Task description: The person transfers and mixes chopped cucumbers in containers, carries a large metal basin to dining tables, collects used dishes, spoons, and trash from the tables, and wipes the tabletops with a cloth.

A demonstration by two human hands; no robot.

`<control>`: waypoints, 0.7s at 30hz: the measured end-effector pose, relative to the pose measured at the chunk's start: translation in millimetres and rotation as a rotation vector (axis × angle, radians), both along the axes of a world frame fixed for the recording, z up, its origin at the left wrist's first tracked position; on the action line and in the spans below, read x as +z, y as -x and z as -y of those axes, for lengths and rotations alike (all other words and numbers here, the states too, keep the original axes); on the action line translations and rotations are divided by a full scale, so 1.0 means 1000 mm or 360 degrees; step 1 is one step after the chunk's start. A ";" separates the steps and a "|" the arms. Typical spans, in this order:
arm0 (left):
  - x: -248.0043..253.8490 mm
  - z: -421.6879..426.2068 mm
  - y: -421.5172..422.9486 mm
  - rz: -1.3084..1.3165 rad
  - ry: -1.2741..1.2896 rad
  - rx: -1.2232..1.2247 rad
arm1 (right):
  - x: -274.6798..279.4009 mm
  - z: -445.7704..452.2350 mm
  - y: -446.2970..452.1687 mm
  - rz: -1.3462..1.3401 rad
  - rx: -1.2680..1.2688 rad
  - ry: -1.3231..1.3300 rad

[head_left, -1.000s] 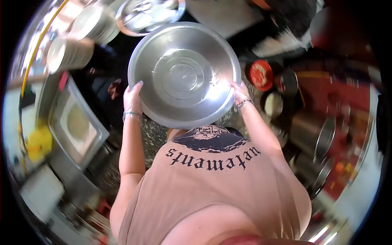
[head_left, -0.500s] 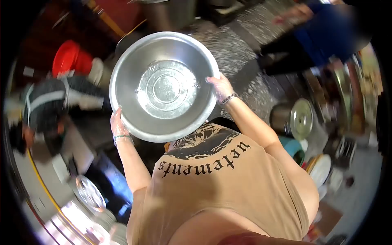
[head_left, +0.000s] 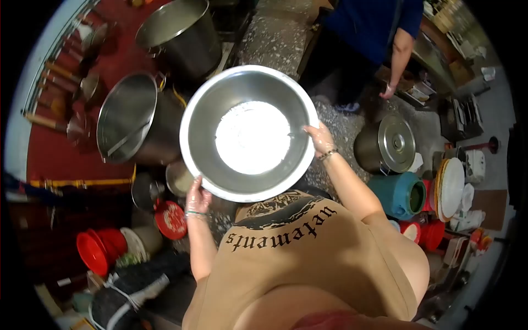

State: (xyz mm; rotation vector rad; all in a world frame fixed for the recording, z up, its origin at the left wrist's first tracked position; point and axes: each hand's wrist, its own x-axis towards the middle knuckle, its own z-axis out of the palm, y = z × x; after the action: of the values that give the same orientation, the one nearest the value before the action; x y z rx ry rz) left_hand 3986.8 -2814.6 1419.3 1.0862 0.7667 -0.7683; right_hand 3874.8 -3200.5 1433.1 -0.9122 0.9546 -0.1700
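The lifting looks done: the wide metal basin (head_left: 252, 135) is up off the floor (head_left: 338, 124), in front of the person's body. The left hand (head_left: 197, 202) is clamped on its near-left rim, and the right hand (head_left: 320, 138) is clamped on the right side, thumb over the edge; the other fingers are partly hidden behind the metal. The setting down is not done, as the basin rests on nothing that shows. Strong glare covers its bottom, so whether anything lies there cannot be told, and nothing shows against its walls. To the left stands a tall open pot (head_left: 168, 129); to the right, a lidded pot (head_left: 396, 144) and a teal jug (head_left: 385, 192). A co-worker in a blue top (head_left: 360, 27) stands ahead, well apart from the basin.
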 end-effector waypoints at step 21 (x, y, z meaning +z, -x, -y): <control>-0.052 0.284 -0.203 -0.0334 0.0123 -0.0953 | -0.066 0.157 -0.126 0.0062 -0.0720 0.0156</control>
State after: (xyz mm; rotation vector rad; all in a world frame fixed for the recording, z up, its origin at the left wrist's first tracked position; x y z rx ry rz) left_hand 4190.3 -3098.7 1367.6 1.1890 0.5779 -1.4250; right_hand 4001.1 -3357.5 1366.9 -0.7672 1.1139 -0.6211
